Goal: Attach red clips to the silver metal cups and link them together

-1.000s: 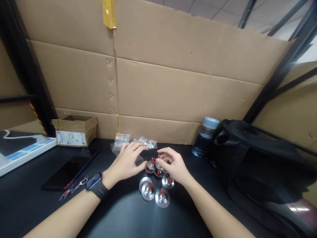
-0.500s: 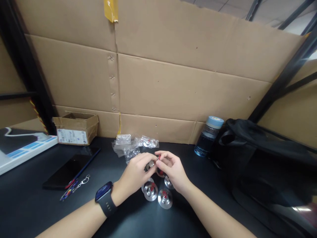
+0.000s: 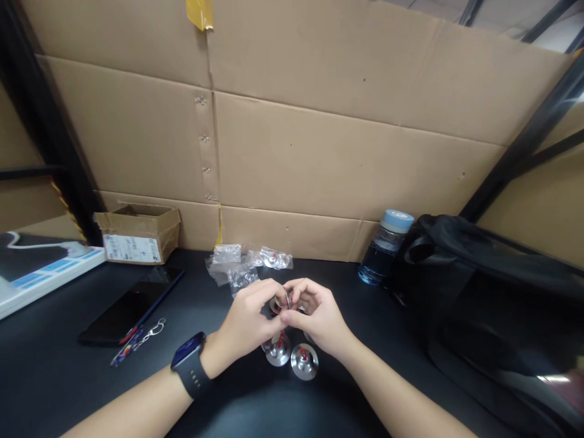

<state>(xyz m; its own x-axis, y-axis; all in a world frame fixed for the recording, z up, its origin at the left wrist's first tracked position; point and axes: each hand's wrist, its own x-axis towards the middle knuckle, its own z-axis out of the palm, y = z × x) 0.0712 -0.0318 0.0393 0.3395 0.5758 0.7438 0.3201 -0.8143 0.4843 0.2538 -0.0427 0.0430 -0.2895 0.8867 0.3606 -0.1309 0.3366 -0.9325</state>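
Note:
My left hand (image 3: 255,310) and my right hand (image 3: 317,310) meet over the black table. Between their fingertips they pinch a silver finger cymbal (image 3: 288,298), seen nearly edge-on, with a bit of red at it. Below the hands lie more finger cymbals with red loops, one finger cymbal (image 3: 277,351) on the left overlapping another and one finger cymbal (image 3: 304,363) on the right. Others are partly hidden under my fingers. A dark smartwatch (image 3: 189,359) is on my left wrist.
Clear plastic bags (image 3: 228,258) and bagged cymbals (image 3: 274,258) lie behind the hands. At left are a cardboard box (image 3: 137,234), a dark tablet (image 3: 132,307), a keychain (image 3: 141,340) and a power strip (image 3: 55,277). A bottle (image 3: 383,249) and black bag (image 3: 493,316) stand right.
My fingers have shifted around the held finger cymbal, which now shows edge-on between them. Both hands have closed in slightly, covering more of the cymbals beneath. The view has tilted a little.

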